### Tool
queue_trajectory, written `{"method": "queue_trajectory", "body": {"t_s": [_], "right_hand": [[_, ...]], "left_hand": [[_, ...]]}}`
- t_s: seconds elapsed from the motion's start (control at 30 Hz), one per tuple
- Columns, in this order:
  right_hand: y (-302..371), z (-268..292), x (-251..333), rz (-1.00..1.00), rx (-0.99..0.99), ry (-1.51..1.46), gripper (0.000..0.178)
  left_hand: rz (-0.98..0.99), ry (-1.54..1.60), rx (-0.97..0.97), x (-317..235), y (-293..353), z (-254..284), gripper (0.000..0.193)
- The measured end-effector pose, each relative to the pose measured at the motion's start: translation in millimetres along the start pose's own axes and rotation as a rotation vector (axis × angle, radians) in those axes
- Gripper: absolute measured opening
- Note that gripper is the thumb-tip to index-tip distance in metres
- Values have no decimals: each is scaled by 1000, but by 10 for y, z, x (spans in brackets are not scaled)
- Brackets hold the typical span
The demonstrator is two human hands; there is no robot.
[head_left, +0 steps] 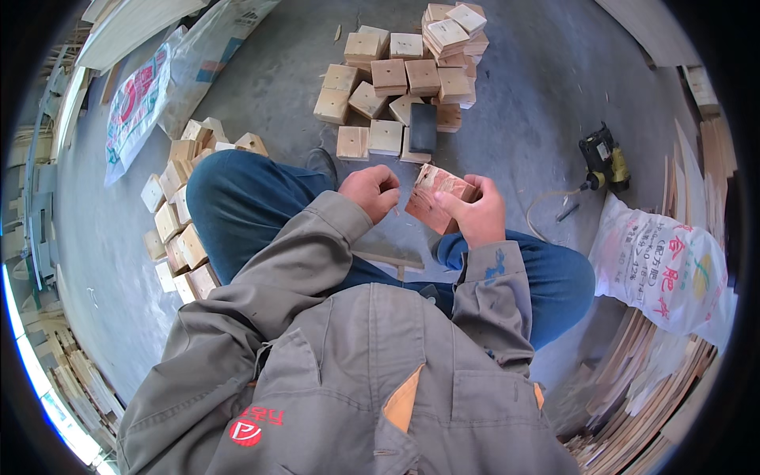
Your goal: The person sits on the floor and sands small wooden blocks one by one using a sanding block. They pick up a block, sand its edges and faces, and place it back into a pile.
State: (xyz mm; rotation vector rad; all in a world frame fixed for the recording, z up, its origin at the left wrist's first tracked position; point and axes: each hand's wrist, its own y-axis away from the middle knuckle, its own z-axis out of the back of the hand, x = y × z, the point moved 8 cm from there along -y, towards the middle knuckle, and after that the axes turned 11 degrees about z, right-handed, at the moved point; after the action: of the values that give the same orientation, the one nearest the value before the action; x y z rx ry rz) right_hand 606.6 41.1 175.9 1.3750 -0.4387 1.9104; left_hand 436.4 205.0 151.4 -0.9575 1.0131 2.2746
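In front of my lap, my right hand point(479, 210) grips a reddish-brown wooden block point(427, 207), thumb on its near face and fingers round its right side. The block is tilted, and a small dark hole shows near its top left corner. My left hand point(370, 192) is just left of the block, not touching it. Its fingers are curled together in a pinch; whatever they hold is too small to make out. Beyond both hands lies a pile of pale wooden blocks point(389, 77), many with a hole in the face. A dark grey block point(423, 128) leans at the pile's near side.
More wooden blocks point(168, 222) are heaped beside my left knee. To the right, a yellow-and-black tool point(606, 158) with a thin hose lies on the concrete floor point(522, 87). A printed white sack point(661, 261) rests over stacked boards point(633, 396). Plastic sacks point(141, 111) lie far left.
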Motion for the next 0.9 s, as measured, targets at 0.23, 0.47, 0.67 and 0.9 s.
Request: {"method": "queue_trajectory", "body": {"t_s": [0.23,0.47,0.67,0.9], "right_hand": [[3,-114,109,70,71,98,68],[12,-197,160,123,136,208,69],[38,-237,276,139,163,295,71],[69,-300,361,161,143,336,71]], "left_hand": [[56,194,70,57,-49,-107,25],[128,231,143,108,-56,-111,20],[125,24,44,71,-55,-84,21],[141,-141,-65,32,-18,-58,25]]}}
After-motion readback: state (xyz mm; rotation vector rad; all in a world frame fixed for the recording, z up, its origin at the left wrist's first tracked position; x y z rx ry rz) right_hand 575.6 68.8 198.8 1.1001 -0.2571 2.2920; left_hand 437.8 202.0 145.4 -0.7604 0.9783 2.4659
